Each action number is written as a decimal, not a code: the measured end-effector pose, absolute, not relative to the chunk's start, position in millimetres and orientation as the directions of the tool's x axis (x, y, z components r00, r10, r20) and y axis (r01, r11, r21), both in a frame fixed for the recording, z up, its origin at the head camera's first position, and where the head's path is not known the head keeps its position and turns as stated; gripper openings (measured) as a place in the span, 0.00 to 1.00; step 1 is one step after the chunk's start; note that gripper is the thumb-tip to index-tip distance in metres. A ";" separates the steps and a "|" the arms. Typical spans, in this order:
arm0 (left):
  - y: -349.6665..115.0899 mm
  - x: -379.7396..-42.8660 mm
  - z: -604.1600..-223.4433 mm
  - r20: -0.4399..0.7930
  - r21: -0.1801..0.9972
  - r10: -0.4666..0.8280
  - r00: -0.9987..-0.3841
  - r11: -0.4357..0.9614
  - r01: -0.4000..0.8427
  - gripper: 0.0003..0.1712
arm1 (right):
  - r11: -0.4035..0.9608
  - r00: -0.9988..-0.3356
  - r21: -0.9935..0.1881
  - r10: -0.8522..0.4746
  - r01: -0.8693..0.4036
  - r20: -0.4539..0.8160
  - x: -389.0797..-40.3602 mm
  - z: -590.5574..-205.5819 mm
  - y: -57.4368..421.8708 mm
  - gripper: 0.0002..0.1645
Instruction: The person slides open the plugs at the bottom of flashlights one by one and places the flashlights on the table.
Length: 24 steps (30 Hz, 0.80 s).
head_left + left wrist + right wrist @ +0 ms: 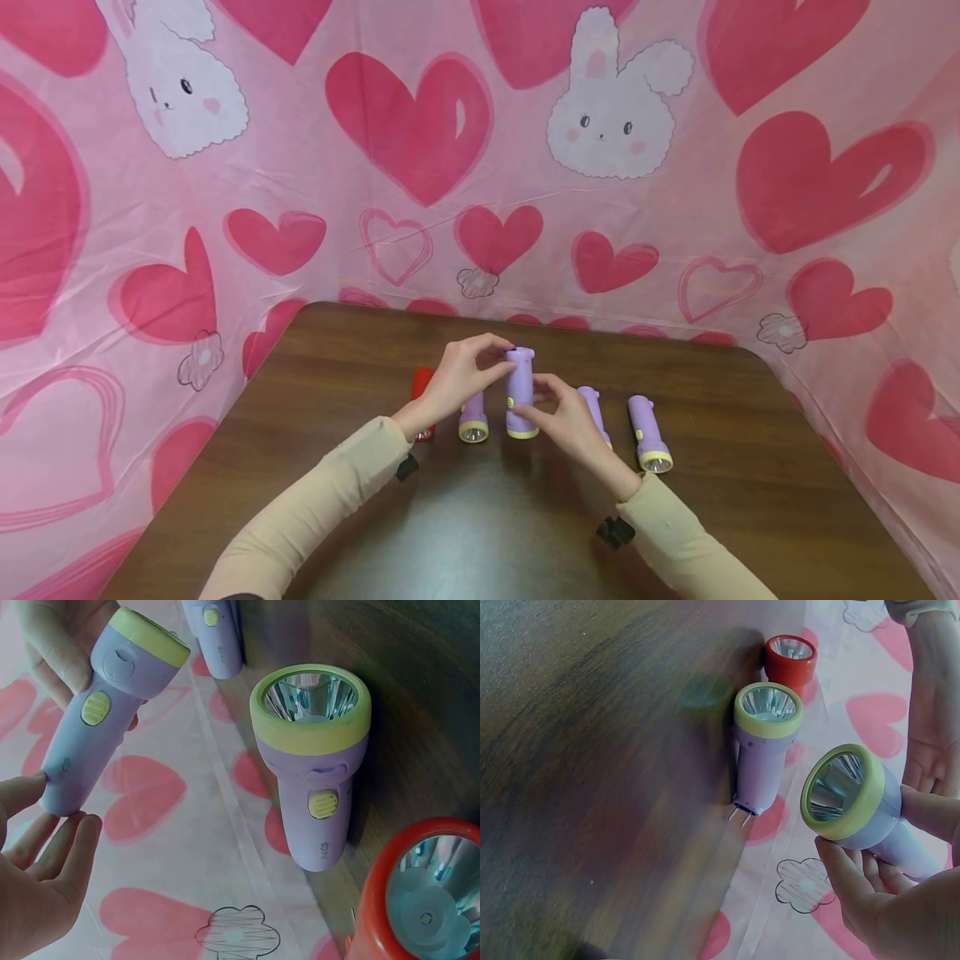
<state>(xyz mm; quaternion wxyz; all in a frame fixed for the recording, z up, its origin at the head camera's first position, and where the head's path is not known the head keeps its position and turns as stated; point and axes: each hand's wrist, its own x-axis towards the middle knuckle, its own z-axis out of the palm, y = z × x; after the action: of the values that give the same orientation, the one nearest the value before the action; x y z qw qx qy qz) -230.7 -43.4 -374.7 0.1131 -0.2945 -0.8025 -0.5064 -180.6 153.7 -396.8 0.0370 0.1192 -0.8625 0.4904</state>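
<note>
Both hands hold one purple flashlight (521, 390) with a yellow rim and yellow switch, raised over the table. The left hand (467, 372) pinches its tail end between thumb and fingertips. Lower down, the right hand (564, 417) grips it near the wide lamp head, thumb on one side and fingers on the other. Its lens (838, 787) shows in the right wrist view, and its switch (96, 709) in the left wrist view. Beside the left hand lie another purple flashlight (473, 417) and a red flashlight (423, 387), partly hidden by that hand and wrist.
To the right, a purple flashlight (591, 404) lies partly behind the right hand, and another purple flashlight (647, 429) lies farther right. Two metal prongs (740, 816) stick out of one flashlight's tail. A pink heart-and-rabbit cloth (517, 179) hangs around the brown table (465, 517).
</note>
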 end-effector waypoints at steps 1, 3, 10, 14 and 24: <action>-43.1 -230.6 -374.6 0.479 0.749 0.357 -0.802 0.310 0.586 0.15 | 0.491 -0.969 -0.837 -0.168 -0.241 0.181 -180.8 -396.6 153.7 0.27; -42.4 -230.6 -374.9 0.480 0.752 0.356 -0.802 0.303 0.585 0.15 | 0.493 -0.970 -0.837 -0.163 -0.237 0.179 -181.0 -396.0 153.8 0.28; -38.9 -231.1 -375.9 0.489 0.754 0.349 -0.799 0.291 0.588 0.16 | 0.493 -0.968 -0.834 -0.152 -0.248 0.199 -182.7 -395.7 153.7 0.27; -37.0 -230.6 -377.0 0.477 0.752 0.341 -0.810 0.319 0.577 0.17 | 0.490 -0.968 -0.835 -0.146 -0.252 0.206 -182.9 -395.7 153.0 0.27; -35.1 -229.7 -377.3 0.479 0.761 0.345 -0.807 0.295 0.578 0.16 | 0.475 -0.963 -0.839 -0.157 -0.266 0.217 -181.7 -394.9 151.5 0.26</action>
<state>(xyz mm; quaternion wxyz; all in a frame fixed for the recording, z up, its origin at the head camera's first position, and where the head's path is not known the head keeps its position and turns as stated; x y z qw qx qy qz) -229.7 -35.1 -377.3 0.1122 -0.2896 -0.7969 -0.5181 -181.7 151.5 -394.9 0.0548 0.1236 -0.8569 0.4974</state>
